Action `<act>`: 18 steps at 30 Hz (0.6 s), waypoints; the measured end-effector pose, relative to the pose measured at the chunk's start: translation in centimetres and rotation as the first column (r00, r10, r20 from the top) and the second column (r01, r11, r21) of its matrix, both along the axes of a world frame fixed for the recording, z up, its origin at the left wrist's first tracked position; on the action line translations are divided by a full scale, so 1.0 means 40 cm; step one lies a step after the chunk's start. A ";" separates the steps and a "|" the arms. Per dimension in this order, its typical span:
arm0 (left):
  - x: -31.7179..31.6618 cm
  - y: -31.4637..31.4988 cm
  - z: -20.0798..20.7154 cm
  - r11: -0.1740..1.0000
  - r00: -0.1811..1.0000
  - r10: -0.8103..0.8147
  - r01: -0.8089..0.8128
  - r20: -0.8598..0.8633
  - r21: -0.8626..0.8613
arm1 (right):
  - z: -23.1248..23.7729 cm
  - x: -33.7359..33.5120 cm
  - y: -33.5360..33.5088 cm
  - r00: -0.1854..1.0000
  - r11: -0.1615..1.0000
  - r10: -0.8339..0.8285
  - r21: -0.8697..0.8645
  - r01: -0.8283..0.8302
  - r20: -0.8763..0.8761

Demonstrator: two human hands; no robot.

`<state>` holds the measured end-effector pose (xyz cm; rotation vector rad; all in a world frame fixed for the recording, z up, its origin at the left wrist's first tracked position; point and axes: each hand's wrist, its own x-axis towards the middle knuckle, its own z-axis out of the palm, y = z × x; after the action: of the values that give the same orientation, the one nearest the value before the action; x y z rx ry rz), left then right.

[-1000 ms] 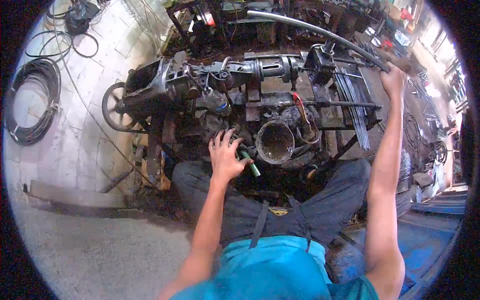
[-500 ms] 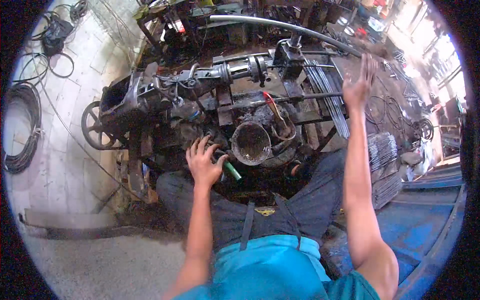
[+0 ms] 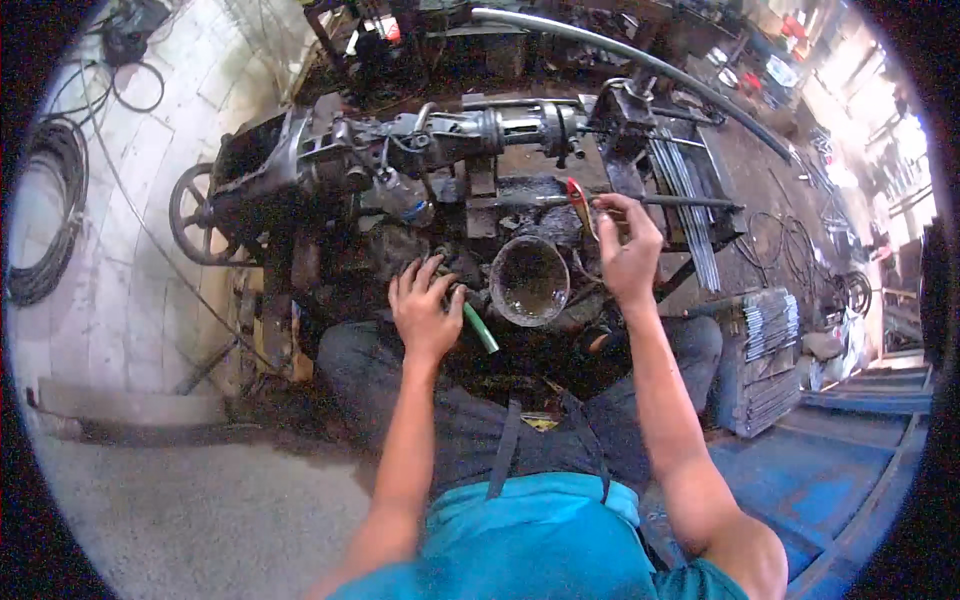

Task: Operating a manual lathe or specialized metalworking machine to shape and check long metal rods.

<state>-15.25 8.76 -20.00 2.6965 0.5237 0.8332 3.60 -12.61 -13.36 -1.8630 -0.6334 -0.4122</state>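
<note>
Head view: left hand (image 3: 424, 312), fingers apart, by green rod (image 3: 481, 329) (end hidden); right hand (image 3: 633, 260), grip unclear.

no lettering, number or sign can be read. just beyond the left hand (image 3: 425, 318), a clear bottle (image 3: 402, 200) shows a bluish patch; whether that is a label cannot be told. to the right of the left hand and nearer the body, a small yellow patch (image 3: 541, 422) sits between two dark straps (image 3: 506, 445); any print on it is too small to make out. far beyond the right hand (image 3: 632, 262) and off to its right, a white piece (image 3: 780, 70) and a red piece (image 3: 795, 27) show as blurred colour, nothing on them legible.
</note>
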 end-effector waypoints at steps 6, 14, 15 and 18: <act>0.000 0.001 -0.001 0.998 0.999 -0.010 0.013 0.034 -0.067 | 0.089 -0.076 0.186 0.961 0.959 0.274 -0.068 -0.276 -0.037; -0.011 0.020 -0.007 0.990 0.998 -0.043 0.048 0.037 -0.132 | 0.142 -0.126 0.464 0.904 0.903 0.427 -0.043 -0.427 0.002; -0.022 0.031 -0.020 0.991 0.998 -0.033 0.039 0.046 -0.131 | 0.139 -0.138 0.515 0.899 0.897 0.438 0.067 -0.437 0.007; -0.006 0.026 -0.003 0.974 0.997 -0.071 0.076 0.031 -0.213 | 0.097 -0.040 0.631 0.855 0.859 0.511 -0.057 -0.508 0.082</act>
<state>-15.49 9.80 -20.12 2.4903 0.4765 0.7420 2.02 12.63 -9.49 -1.6277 -1.1701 -0.1367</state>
